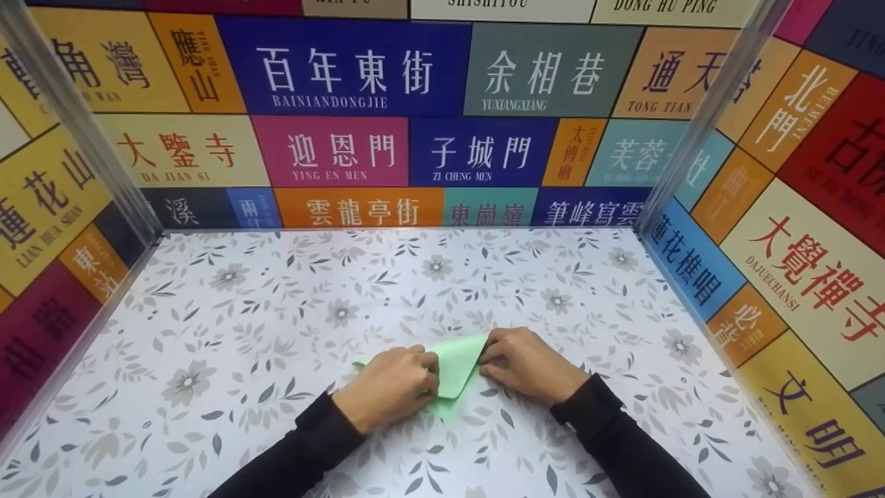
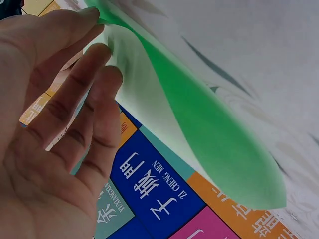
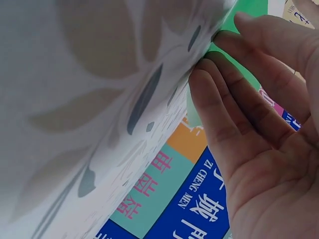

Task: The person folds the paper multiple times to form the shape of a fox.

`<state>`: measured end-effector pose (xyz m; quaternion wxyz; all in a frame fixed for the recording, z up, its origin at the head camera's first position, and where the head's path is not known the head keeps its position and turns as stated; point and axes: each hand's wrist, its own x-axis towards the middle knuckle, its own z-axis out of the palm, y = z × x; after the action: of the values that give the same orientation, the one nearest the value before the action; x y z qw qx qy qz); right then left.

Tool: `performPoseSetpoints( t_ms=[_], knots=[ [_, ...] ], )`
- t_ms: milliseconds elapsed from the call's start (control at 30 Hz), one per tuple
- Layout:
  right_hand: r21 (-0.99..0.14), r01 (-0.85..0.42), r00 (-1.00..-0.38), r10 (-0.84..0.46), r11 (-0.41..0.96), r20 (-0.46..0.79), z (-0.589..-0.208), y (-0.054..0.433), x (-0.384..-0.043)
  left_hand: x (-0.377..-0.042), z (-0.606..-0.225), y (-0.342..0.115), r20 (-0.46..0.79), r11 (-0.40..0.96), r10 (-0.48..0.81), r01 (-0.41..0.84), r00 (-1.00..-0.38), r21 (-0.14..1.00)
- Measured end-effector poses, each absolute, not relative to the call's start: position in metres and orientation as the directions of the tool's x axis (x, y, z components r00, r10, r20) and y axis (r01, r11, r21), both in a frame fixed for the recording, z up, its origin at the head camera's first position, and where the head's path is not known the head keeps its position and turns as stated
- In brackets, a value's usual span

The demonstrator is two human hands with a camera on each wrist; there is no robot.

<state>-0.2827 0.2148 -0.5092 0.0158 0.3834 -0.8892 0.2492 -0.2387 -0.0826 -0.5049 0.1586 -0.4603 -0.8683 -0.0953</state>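
Both hands are working one light-green paper sheet point(image 1: 458, 366), which is lying low on the white floral tabletop point(image 1: 276, 311), between the hands and partly hidden by the left; the left hand point(image 1: 394, 384) is pinching it between thumb and forefinger, other fingers bending loosely; the right hand point(image 1: 529, 363) is pinching the sheet's right edge, as far as the head view is showing; the paper is curving over itself, a pointed corner poking out beneath; step in hand is looking like folding, crease apparently not yet pressed; next move is probably calling for lining up edges, then flattening the fold.
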Motion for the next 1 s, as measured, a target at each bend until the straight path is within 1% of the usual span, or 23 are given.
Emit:
performPoseSetpoints(
  t_ms=[100, 233, 367, 533, 667, 867, 1000],
  knots=[
    [-0.426, -0.702, -0.694, -0.681, 0.571, 0.233, -0.51, 0.217, -0.282, -0.237, -0.506, -0.083, 0.341, 0.563, 0.764, 0.824, -0.548, 0.063],
    [-0.427, -0.702, -0.693, -0.686, 0.57, 0.224, -0.509, 0.219, -0.281, -0.236, -0.505, -0.083, 0.331, 0.574, 0.758, 0.816, -0.562, 0.073],
    [-0.441, -0.692, -0.7, -0.681, 0.572, 0.215, -0.507, 0.222, -0.281, -0.236, -0.505, -0.082, 0.335, 0.573, 0.759, 0.817, -0.559, 0.065],
    [-0.451, -0.703, -0.693, -0.674, 0.551, 0.257, -0.502, 0.224, -0.28, -0.235, -0.506, -0.082, 0.351, 0.567, 0.762, 0.822, -0.544, 0.041],
    [-0.45, -0.701, -0.699, -0.657, 0.554, 0.281, -0.495, 0.221, -0.276, -0.234, -0.507, -0.081, 0.355, 0.568, 0.761, 0.822, -0.543, 0.041],
    [-0.403, -0.694, -0.718, -0.619, 0.597, 0.319, -0.485, 0.211, -0.268, -0.232, -0.506, -0.08, 0.351, 0.566, 0.763, 0.823, -0.542, 0.042],
    [-0.359, -0.711, -0.703, -0.615, 0.605, 0.356, -0.483, 0.207, -0.265, -0.232, -0.506, -0.079, 0.347, 0.562, 0.769, 0.827, -0.537, 0.037]
  ],
)
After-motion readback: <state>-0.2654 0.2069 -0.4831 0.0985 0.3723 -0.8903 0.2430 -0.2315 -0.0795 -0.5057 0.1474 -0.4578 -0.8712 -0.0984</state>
